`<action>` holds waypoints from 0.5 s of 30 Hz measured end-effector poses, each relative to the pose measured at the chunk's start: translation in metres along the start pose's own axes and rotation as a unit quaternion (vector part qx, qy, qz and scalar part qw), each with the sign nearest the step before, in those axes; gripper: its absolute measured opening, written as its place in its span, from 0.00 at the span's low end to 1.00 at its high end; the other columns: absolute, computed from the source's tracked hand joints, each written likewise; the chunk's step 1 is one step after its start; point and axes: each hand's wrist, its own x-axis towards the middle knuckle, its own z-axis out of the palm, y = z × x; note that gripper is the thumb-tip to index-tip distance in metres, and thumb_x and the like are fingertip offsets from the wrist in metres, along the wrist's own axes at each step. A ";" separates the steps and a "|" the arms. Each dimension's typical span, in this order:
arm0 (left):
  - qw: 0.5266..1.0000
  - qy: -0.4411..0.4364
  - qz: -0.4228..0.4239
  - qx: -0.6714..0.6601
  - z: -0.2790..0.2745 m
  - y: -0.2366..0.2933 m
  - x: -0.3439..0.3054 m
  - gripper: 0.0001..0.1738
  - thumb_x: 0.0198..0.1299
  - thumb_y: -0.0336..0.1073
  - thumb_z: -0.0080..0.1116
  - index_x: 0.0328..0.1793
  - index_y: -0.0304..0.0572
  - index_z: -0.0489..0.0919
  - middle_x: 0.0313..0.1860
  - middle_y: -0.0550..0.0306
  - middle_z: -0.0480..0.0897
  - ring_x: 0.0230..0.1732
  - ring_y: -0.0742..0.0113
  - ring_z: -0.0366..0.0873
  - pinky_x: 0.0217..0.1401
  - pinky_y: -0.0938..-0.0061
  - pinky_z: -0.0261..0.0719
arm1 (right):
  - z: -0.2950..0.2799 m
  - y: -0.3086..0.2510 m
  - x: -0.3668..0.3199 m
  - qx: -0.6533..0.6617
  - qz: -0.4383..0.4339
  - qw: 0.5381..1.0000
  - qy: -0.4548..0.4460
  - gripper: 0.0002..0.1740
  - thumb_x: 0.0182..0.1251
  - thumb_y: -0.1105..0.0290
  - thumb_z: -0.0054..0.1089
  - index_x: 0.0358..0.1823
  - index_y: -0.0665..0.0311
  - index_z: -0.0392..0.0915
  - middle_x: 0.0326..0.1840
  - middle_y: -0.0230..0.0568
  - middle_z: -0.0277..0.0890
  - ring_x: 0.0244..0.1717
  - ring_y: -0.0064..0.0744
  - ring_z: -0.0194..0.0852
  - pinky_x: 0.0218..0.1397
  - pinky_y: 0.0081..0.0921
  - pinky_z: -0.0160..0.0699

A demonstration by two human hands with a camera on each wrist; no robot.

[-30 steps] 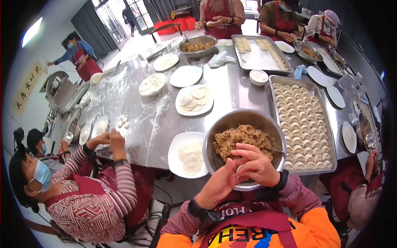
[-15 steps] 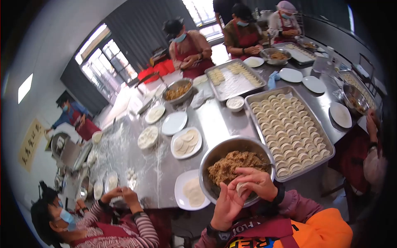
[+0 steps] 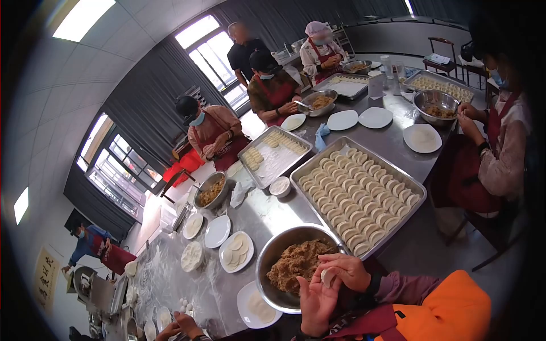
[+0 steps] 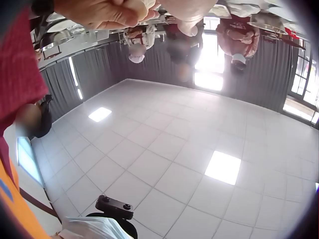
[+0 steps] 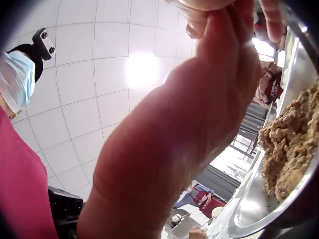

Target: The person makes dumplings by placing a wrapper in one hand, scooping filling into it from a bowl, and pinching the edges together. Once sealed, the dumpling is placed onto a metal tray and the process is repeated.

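In the head view a pale folded dumpling sits between the two hands, in front of the filling bowl. My right hand pinches it from the right with thumb and fingers. Below and to its left, my left hand is turned palm up, its thumb raised and its fingers extended towards the dumpling. The left wrist view shows part of the dumpling at the top edge beside the fingers. A steel bowl of brown minced filling stands just behind the hands; a utensil handle leans on its rim.
Beyond the bowl, a metal tray holds rows of dumplings. A plate with wrappers stands left of the bowl, another wrapper plate farther back. Floury steel table extends left. Several people in aprons work around it, one seated at right.
The head view has swung to the right, bringing the seated person at right into view. My hands have shifted from over the bowl's front; the folded dumpling now shows in the right fingers.
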 end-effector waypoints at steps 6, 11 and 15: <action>0.994 -0.018 -0.003 0.106 0.017 0.001 0.004 0.42 0.60 0.65 0.45 0.67 0.35 0.61 0.61 0.46 0.70 0.61 0.54 0.69 0.65 0.59 0.64 | -0.026 -0.008 0.014 -0.084 -0.044 0.993 -0.065 0.19 0.56 0.68 0.61 0.50 0.62 0.78 0.61 0.51 0.68 0.61 0.47 0.67 0.63 0.33 0.66; 0.977 -0.036 0.015 0.209 0.032 0.006 0.015 0.40 0.63 0.63 0.42 0.69 0.36 0.59 0.65 0.46 0.67 0.66 0.52 0.65 0.68 0.56 0.61 | -0.044 -0.006 0.042 -0.094 -0.059 0.979 -0.173 0.17 0.52 0.69 0.62 0.46 0.60 0.80 0.61 0.50 0.67 0.60 0.47 0.66 0.61 0.35 0.66; 0.957 -0.009 0.066 0.282 0.030 0.027 0.021 0.40 0.63 0.61 0.44 0.70 0.38 0.58 0.64 0.45 0.67 0.67 0.53 0.63 0.69 0.54 0.59 | -0.072 0.016 0.084 0.011 0.115 0.980 -0.165 0.12 0.57 0.71 0.60 0.43 0.64 0.80 0.43 0.42 0.80 0.44 0.29 0.78 0.48 0.25 0.75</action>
